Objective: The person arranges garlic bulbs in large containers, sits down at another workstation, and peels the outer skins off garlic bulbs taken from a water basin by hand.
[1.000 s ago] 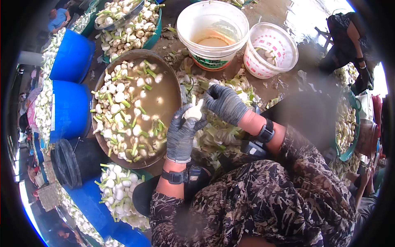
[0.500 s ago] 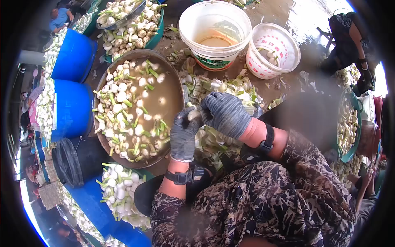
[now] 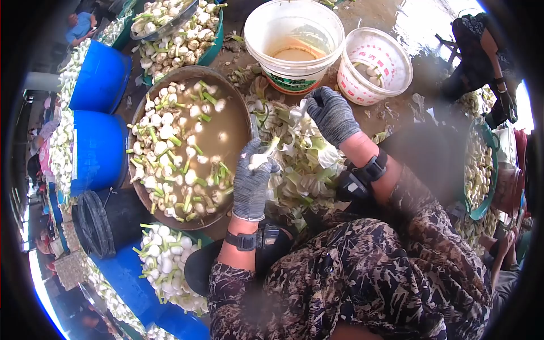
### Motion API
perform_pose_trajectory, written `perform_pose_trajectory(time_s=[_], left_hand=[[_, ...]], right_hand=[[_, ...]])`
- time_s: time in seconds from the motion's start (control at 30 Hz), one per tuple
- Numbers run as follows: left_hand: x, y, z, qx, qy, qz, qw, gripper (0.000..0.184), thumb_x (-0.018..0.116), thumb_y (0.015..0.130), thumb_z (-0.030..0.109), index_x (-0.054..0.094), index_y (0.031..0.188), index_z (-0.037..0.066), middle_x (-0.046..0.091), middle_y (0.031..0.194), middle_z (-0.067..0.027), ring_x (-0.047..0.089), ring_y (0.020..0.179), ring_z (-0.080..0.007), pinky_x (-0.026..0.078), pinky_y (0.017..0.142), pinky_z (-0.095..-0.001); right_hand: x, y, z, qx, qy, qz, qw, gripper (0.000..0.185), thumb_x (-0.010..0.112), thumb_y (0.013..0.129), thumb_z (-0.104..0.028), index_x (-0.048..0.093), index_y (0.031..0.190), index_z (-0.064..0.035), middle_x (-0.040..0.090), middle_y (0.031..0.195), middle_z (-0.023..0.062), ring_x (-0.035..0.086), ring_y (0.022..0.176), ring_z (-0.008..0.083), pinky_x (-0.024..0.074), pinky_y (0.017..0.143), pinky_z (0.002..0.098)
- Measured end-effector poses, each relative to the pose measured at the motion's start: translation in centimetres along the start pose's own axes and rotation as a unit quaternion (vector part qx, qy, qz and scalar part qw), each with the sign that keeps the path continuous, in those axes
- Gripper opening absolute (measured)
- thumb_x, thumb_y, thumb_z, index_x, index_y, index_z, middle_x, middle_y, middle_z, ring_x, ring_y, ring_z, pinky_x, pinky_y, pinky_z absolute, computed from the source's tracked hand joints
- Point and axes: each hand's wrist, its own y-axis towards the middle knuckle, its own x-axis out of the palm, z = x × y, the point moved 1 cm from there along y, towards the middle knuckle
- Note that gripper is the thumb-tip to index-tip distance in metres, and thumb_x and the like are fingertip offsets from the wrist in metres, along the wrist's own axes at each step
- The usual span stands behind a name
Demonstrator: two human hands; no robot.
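Note:
My gloved left hand (image 3: 249, 184) is closed round a white garlic bulb (image 3: 259, 161), its short green stem pointing up and right. Up and to the right, my gloved right hand (image 3: 333, 116) is curled shut, with a pale strip of garlic skin (image 3: 298, 111) at its fingertips. Below both hands lies a heap of peeled garlic skins (image 3: 309, 164). Just left of my left hand is a wide round basin (image 3: 248, 107) of muddy water, with many trimmed garlic bulbs (image 3: 166, 132) floating and piled in it.
A large white bucket (image 3: 258, 51) and a smaller red-printed bucket (image 3: 347, 76) stand ahead. Blue tubs (image 3: 101, 150), a black bucket (image 3: 110, 221) and peeled garlic (image 3: 167, 258) are on the left. A green basket (image 3: 492, 141) and another person's arm (image 3: 492, 54) are on the right.
My hands were together on the garlic bulb and have parted. The right has moved up and right with a strip of skin; the left keeps the bulb, now showing white with its stem.

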Motion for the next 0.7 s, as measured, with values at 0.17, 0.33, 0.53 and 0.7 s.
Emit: perform_pose_trajectory(time_s=[0.17, 0.33, 0.53, 0.7], left_hand=[[-0.1, -0.3, 0.7, -0.023, 0.002, 0.035, 0.999, 0.041, 0.055, 0.096, 0.029, 0.053, 0.125, 0.001, 0.061, 0.094, -0.0049, 0.059, 0.085, -0.0133, 0.05, 0.079, -0.027], [-1.7, 0.9, -2.4, -0.083, -0.052, 0.023, 0.995, 0.05, 0.039, 0.101, 0.044, 0.058, 0.118, 0.001, 0.064, 0.104, -0.0096, 0.062, 0.093, -0.0193, 0.051, 0.084, -0.0305], [-0.6, 0.7, -1.1, -0.111, -0.157, 0.07, 0.979, 0.053, 0.042, 0.099, 0.045, 0.051, 0.126, 0.0, 0.063, 0.107, -0.0097, 0.062, 0.09, -0.0187, 0.052, 0.081, -0.0299], [0.3, 0.3, 0.2, -0.114, 0.009, -0.087, 0.99, 0.053, 0.059, 0.084, 0.016, 0.044, 0.134, 0.002, 0.059, 0.1, -0.0055, 0.055, 0.08, -0.0105, 0.049, 0.072, -0.024]], right_hand=[[-0.8, -3.1, -3.9, -0.254, 0.083, 0.0, 0.964, 0.034, 0.068, 0.082, -0.025, 0.062, 0.108, -0.0048, 0.063, 0.1, 0.0181, 0.059, 0.097, 0.0374, 0.047, 0.085, 0.0446], [-1.5, -6.1, -7.7, -0.237, 0.073, -0.182, 0.952, 0.034, 0.069, 0.082, -0.032, 0.062, 0.099, -0.0042, 0.064, 0.089, 0.0175, 0.062, 0.086, 0.0364, 0.0497, 0.077, 0.0425], [0.1, -6.1, -6.6, -0.056, 0.187, -0.292, 0.937, 0.04, 0.069, 0.084, -0.03, 0.061, 0.114, -0.0039, 0.067, 0.094, 0.0163, 0.065, 0.081, 0.0286, 0.0512, 0.076, 0.0371], [1.1, -4.1, -3.7, -0.074, 0.131, -0.358, 0.922, 0.026, 0.064, 0.086, -0.028, 0.066, 0.098, -0.0049, 0.068, 0.085, 0.0173, 0.066, 0.079, 0.0323, 0.0512, 0.075, 0.0383]])
